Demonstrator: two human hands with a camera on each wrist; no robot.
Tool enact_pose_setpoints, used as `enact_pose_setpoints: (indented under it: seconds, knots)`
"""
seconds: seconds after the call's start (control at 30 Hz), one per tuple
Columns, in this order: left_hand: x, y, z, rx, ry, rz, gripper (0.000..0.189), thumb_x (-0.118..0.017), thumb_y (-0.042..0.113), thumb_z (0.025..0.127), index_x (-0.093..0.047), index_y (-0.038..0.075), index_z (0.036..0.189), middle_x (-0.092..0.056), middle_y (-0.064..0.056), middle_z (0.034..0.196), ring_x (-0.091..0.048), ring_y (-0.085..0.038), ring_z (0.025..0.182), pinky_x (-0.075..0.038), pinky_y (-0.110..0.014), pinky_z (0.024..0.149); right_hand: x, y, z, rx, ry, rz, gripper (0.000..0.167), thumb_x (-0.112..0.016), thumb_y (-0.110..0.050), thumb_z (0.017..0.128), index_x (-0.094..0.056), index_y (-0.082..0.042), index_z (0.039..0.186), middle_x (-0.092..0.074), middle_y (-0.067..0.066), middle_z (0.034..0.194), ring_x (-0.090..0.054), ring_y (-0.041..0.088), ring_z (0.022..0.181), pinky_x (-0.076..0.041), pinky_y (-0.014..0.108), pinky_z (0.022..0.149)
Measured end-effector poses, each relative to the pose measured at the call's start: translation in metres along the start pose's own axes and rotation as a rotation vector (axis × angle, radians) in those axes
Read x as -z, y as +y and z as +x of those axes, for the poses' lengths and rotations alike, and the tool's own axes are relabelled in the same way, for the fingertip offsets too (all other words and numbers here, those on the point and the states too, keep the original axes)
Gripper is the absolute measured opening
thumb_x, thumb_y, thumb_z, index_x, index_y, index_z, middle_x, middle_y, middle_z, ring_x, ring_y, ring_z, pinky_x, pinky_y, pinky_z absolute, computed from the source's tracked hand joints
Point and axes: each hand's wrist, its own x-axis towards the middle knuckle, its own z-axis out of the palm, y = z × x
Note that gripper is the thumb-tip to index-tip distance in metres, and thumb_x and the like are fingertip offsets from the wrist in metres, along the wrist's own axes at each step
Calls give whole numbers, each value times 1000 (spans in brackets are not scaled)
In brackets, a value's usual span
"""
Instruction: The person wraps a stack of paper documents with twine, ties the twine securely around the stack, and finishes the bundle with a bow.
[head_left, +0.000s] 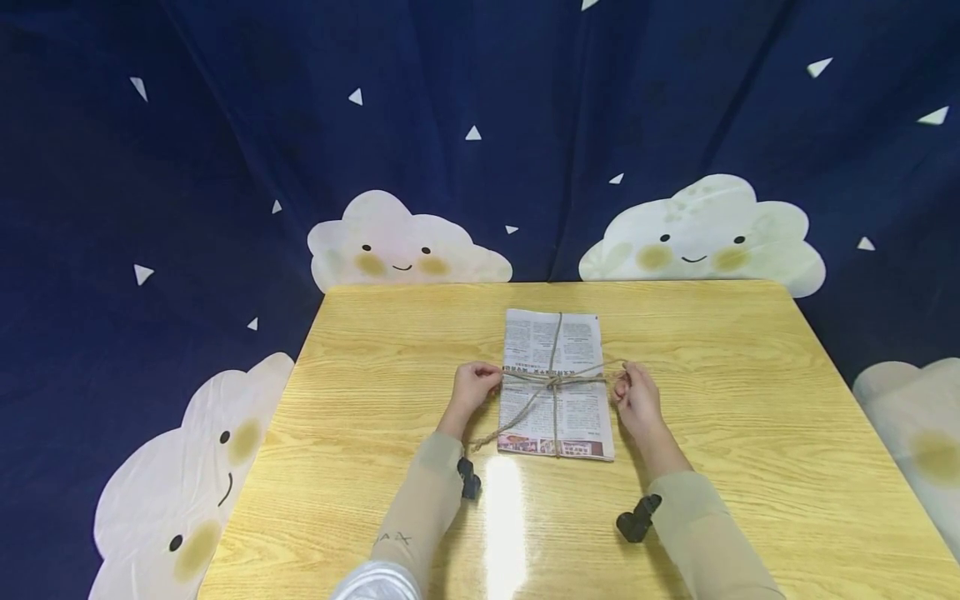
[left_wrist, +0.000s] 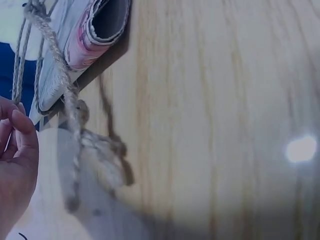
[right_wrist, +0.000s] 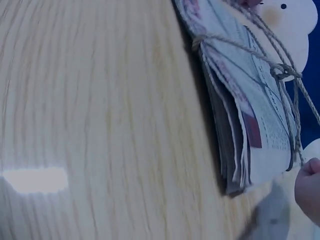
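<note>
A folded stack of newspaper [head_left: 585, 417] lies on the table, bound crosswise with brown twine [head_left: 556, 433]. The knot [head_left: 554, 381] sits near the middle of its top face, also seen in the right wrist view [right_wrist: 284, 71]. At the paper's left edge my left hand [head_left: 474, 387] pinches a doubled strand of twine between thumb and fingers. Beyond the right edge, my right hand [head_left: 639, 400] pinches twine that runs out from the knot. One loose twine tail [left_wrist: 60, 65] slants down past the lower left of the paper, its knotted end over the wood.
The wooden table [head_left: 750, 375] extends on all sides of the paper. Behind it hangs a dark blue curtain [head_left: 420, 150] with white clouds and triangles. Black wrist devices [head_left: 637, 518] are worn on both forearms.
</note>
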Motion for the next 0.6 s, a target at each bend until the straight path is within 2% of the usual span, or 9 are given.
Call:
enact_pose_setpoints:
  seconds: [0.1,0.2,0.43,0.6]
  knots:
    - [2,0,0,-7,1,21,11,-63,-2,77,-68,-8,85,-65,-14,68,-53,-11,49,-44,-19,48,6,2,6,-97,-42,221,14,-34,-19,100,-40,-11,91,-46,-1,71,-29,8,47,-24,19,49]
    - [4,-1,-1,-15,14,49,11,-62,-2,77,-69,-7,84,-65,-17,68,-53,-13,49,-43,-19,47,10,4,10,-150,-35,353,19,-36,-20,99,-44,-11,85,-47,0,67,-28,10,46,-21,20,48]
    - [6,-2,0,-19,14,87,11,-61,-4,75,-69,-7,82,-64,-14,64,-51,-11,50,-43,-18,47,15,6,13,-192,-18,463,23,-41,-21,98,-44,-10,79,-48,1,66,-26,10,45,-19,20,49]
    - [5,0,0,-10,31,88,11,-61,-5,74,-69,-7,81,-64,-17,66,-51,-10,49,-42,-17,46,15,6,13,-234,-20,575,17,-42,-21,97,-45,-11,84,-46,1,66,-26,11,45,-18,21,49]
